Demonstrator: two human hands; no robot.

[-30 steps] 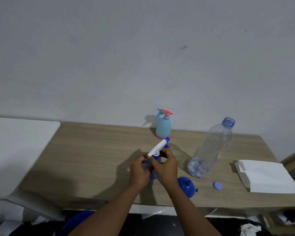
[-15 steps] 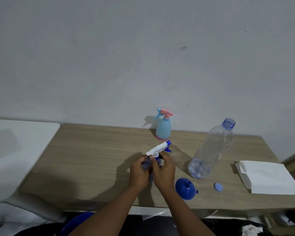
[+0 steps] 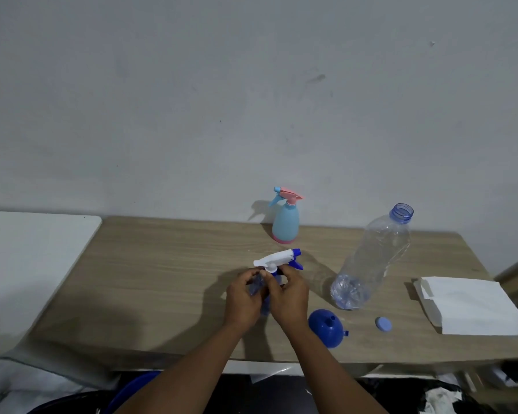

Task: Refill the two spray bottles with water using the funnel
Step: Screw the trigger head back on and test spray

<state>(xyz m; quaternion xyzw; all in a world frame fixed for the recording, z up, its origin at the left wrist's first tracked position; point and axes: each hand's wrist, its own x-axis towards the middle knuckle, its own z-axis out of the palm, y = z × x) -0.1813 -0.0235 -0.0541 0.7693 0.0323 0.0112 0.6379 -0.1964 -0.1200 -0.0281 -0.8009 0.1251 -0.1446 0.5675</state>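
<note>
A clear blue spray bottle [image 3: 256, 286] stands mid-table, mostly hidden by my hands. My left hand [image 3: 242, 298] grips its body. My right hand [image 3: 289, 292] pinches the collar under its white and blue trigger head [image 3: 277, 259]. A light blue spray bottle with a pink trigger [image 3: 285, 218] stands upright near the wall. The blue funnel [image 3: 326, 327] lies mouth down just right of my right wrist. A large clear water bottle [image 3: 371, 259] stands open, with a little water at its bottom.
The water bottle's blue cap [image 3: 383, 324] lies near the table's [image 3: 162, 279] front edge. A white paper bag [image 3: 470, 304] lies flat at the right end. A white surface [image 3: 27, 264] adjoins the table on the left.
The trigger head has turned on the bottle: its nozzle pointed up and to the right before and now lies closer to level. My right hand has shifted around the collar.
</note>
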